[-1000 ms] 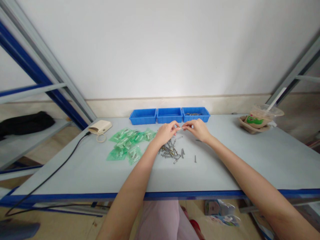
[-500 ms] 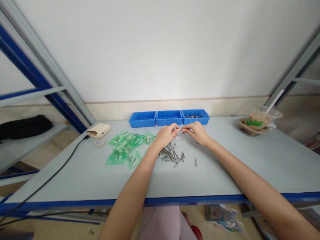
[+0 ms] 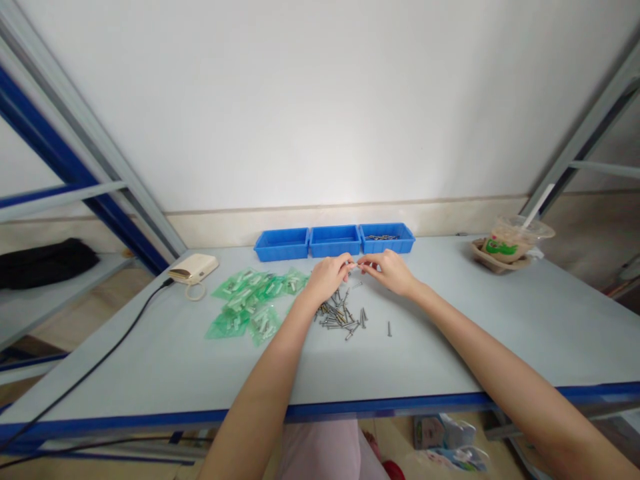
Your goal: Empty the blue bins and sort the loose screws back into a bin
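My left hand (image 3: 331, 274) and my right hand (image 3: 387, 269) meet fingertip to fingertip just in front of the blue bins. Both are closed in a pinch, and whatever small piece lies between the fingertips is too small to make out. Below my left hand spreads a loose pile of screws (image 3: 340, 317), silvery and some brass-coloured. A single screw (image 3: 389, 329) lies apart to the right of the pile. Left of my left forearm are several green plastic bags (image 3: 250, 297) with small pale and metal parts inside.
Three blue bins stand in a row at the wall: left (image 3: 282, 252), middle (image 3: 335, 248) and right (image 3: 395, 246), the right one holding screws. A cream device (image 3: 194, 268) with a black cable sits at left. A drink cup (image 3: 507, 241) rests in a cardboard holder at right.
The view has shifted slightly, so everything on the table appears a little lower and further left. My hands stay together in the same pinch.
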`<action>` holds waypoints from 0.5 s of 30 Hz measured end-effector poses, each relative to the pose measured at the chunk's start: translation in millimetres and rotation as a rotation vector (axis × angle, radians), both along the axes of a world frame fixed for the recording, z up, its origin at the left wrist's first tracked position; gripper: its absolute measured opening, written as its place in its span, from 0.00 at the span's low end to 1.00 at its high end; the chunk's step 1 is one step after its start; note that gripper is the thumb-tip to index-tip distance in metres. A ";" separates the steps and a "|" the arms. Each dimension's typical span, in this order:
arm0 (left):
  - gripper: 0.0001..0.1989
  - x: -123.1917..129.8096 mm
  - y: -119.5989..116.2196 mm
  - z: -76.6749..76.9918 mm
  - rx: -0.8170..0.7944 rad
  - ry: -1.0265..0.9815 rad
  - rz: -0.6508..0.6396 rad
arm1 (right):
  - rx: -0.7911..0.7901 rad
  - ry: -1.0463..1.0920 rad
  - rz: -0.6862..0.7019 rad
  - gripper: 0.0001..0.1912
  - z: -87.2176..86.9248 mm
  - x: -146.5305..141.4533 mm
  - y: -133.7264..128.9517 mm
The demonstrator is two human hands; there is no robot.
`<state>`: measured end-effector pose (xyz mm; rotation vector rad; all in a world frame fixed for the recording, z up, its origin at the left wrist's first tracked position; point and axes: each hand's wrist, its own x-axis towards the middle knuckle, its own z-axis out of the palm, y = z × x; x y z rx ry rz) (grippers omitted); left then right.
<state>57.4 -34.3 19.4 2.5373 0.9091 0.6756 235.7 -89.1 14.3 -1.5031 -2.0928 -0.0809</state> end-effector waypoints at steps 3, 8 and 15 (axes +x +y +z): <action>0.13 -0.8 -0.2 0.7 0.002 -0.007 -0.003 | 0.030 -0.018 -0.015 0.09 -0.5 -0.4 -0.3; 0.11 -0.3 -1.1 1.5 0.003 -0.028 0.009 | 0.062 -0.048 -0.011 0.11 -1.6 2.6 3.0; 0.08 1.3 -0.5 -1.6 0.010 -0.022 -0.027 | -0.028 -0.066 0.058 0.11 -0.4 6.7 3.7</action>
